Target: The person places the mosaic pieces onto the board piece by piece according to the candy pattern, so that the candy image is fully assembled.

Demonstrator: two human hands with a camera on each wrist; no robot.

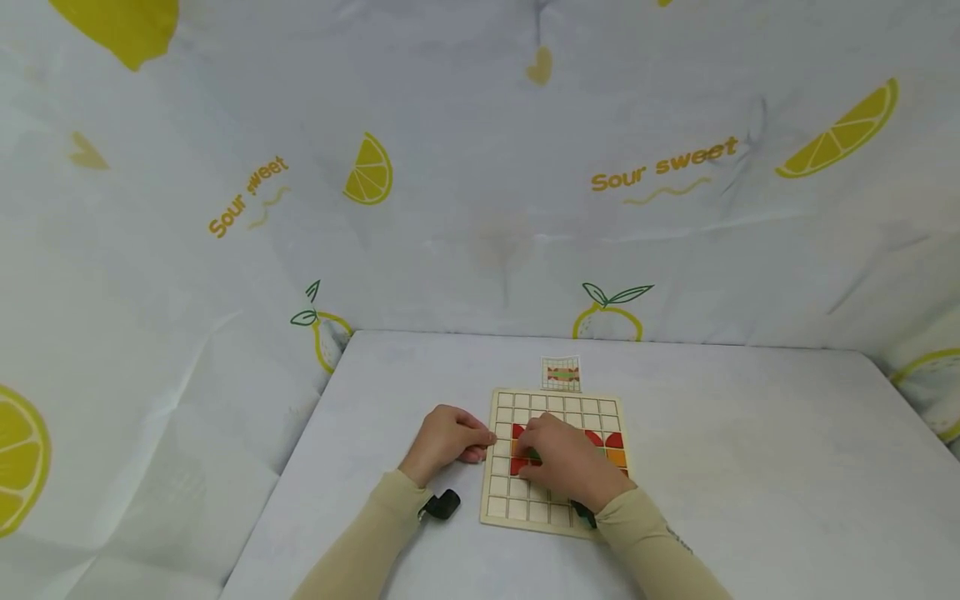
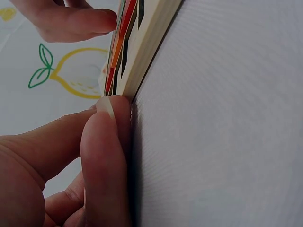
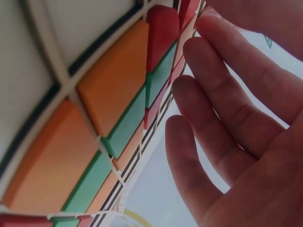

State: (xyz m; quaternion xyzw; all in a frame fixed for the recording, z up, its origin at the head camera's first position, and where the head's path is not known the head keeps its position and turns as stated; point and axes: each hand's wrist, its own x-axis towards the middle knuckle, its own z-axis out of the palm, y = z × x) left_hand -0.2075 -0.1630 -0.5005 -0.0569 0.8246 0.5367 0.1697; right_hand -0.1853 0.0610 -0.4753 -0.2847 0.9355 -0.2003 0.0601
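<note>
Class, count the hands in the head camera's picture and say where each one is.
2. The left hand rests against the left edge of the wooden grid board; the right hand lies over the coloured pieces on it.
</note>
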